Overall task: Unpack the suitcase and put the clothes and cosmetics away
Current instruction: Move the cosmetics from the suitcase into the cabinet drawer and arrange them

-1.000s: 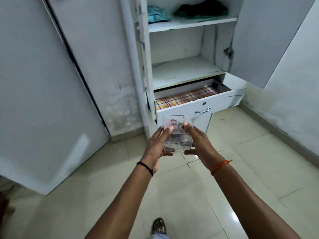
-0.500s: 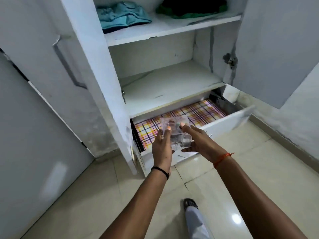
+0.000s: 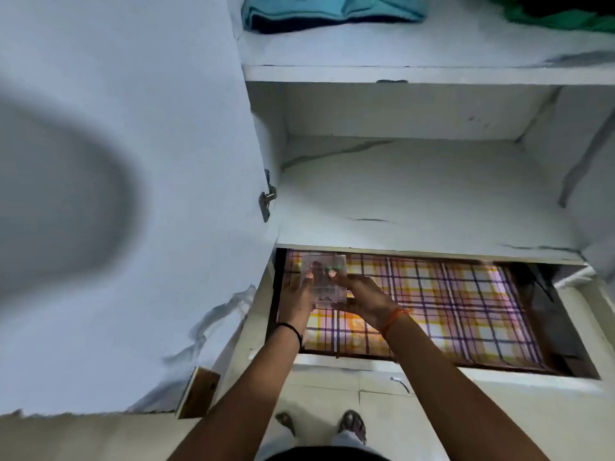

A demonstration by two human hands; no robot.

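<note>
The white wardrobe (image 3: 432, 194) filled most of the view, its left door (image 3: 116, 194) swung open beside the person, and below the bare middle shelf (image 3: 416, 201) the drawer (image 3: 499, 374) stood pulled out, its floor covered by a plaid liner (image 3: 449, 304). The step in hand looked like putting the cosmetics away: both hands held a small clear box (image 3: 324, 281) over the drawer's back left corner, close to the liner, though whether it touched could not be told. The left hand (image 3: 298, 299) gripped its left side with fingers curled up the wall, and the right hand (image 3: 357, 296) clasped its right side likewise. The next move probably called for lowering the box flat onto the liner and then letting go with both hands. Folded clothes, a teal pile (image 3: 332, 11) and a green one (image 3: 562, 18), lay on the top shelf. The shelf edge just above the box seemed the only thing likely to catch it.
</note>
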